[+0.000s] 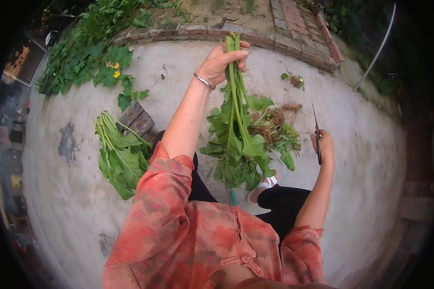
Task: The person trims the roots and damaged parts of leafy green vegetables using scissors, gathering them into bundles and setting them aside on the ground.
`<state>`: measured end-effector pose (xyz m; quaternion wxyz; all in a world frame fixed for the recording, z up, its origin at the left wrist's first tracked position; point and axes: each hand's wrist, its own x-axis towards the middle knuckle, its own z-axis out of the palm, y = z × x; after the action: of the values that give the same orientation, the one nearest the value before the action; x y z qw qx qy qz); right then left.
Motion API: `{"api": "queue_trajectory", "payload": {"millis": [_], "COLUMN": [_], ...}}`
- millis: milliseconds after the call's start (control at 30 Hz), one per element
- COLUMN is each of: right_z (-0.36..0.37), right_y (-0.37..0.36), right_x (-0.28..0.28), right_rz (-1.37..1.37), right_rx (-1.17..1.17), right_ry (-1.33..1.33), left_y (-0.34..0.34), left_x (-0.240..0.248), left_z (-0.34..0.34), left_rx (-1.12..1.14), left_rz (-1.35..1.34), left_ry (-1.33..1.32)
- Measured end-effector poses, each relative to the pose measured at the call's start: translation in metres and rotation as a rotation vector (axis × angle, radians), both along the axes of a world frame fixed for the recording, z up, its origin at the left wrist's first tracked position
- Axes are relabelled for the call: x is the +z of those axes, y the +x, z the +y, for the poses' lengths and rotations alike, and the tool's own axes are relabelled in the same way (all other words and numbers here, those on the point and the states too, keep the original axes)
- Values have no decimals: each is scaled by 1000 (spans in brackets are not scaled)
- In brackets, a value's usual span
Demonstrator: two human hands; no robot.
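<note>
My left hand (pixel 223 61), with a silver bangle at its wrist, is closed around the stems of a bunch of leafy greens (pixel 234 103). The cut-looking stem ends stick up above my fist, and the broad leaves hang down in front of me. Out to the right, my right hand (pixel 324 143) grips the black handle of a knife (pixel 316 118), its thin blade pointing up and away. Behind and beside the hanging leaves, a heap of roots and trimmed leaves (pixel 274 127) lies on the concrete. Another bunch of greens (pixel 123 156) rests at the left.
A weathered wooden block (pixel 137 119) stands beside the left bunch. One small clump of roots (pixel 295 81) lies farther off. Low brick edging (pixel 193 30) borders a soil bed at the back, and yellow-flowered vines (pixel 96 67) spread at the far left.
</note>
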<state>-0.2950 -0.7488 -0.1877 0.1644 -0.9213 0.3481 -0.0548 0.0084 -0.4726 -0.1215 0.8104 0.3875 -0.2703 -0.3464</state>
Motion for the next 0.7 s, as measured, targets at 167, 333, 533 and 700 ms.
{"api": "queue_trajectory", "payload": {"millis": [167,333,533,700], "right_z": [34,115,198,183], "right_y": [31,70,101,111], "right_x": [2,18,7,-1], "right_rz": [-238,-700,-569,-686], "right_rx": [-41,248,446,398], "right_ry": [104,670,563,635], "left_y": [13,7,-4,-9], "left_x": [-4,-5,-7,-10], "left_z": [32,29,7,5], "left_rx": [-25,-3,398,428], "left_rz": [81,104,408,347], "left_ry": [-180,-195,-303,-227]}}
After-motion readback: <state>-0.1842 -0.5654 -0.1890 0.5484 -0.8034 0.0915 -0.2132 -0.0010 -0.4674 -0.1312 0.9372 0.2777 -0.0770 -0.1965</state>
